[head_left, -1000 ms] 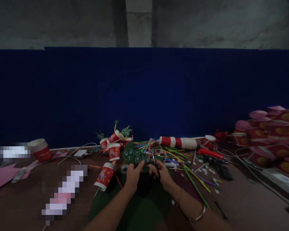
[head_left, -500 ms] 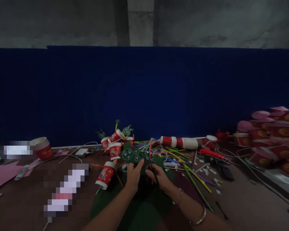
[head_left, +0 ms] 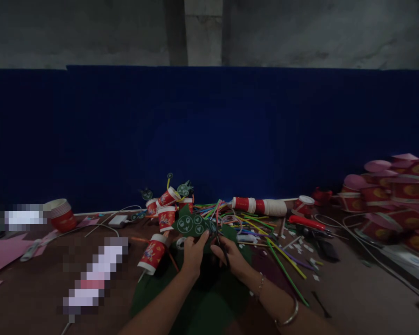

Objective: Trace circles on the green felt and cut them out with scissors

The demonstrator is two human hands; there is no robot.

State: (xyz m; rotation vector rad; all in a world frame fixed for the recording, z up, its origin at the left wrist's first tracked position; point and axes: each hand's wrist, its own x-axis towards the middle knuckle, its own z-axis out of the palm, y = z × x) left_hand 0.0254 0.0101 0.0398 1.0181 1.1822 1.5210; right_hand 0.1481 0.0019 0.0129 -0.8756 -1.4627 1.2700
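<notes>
Across the near middle of a brown tabletop [head_left: 28,302], two bare forearms rise from the lower edge and converge, the wrists bent slightly inward and the hands close together but apart. Left hand [head_left: 192,256]: thumb and fingers pinched on a dark green card [head_left: 191,224] printed with pale round faces, which projects beyond the fingertips. Right hand [head_left: 234,257]: fingers curled around the dark handles of scissors [head_left: 225,254], the blades pointing away from the body beside the card's right end; a bangle [head_left: 293,314] encircles the forearm. Left of the hands, a patterned red paper cup [head_left: 152,252] leans at a tilt, with similar cups [head_left: 166,217] clustered behind it. At far left, a cup stack [head_left: 63,219] is tilted, each cup nested in the next, its mouth upward; the bottom inside is hidden. Beyond the right hand, a horizontal cup row [head_left: 245,204] lies on its side, likewise nested, behind scattered coloured straws [head_left: 258,228].
</notes>
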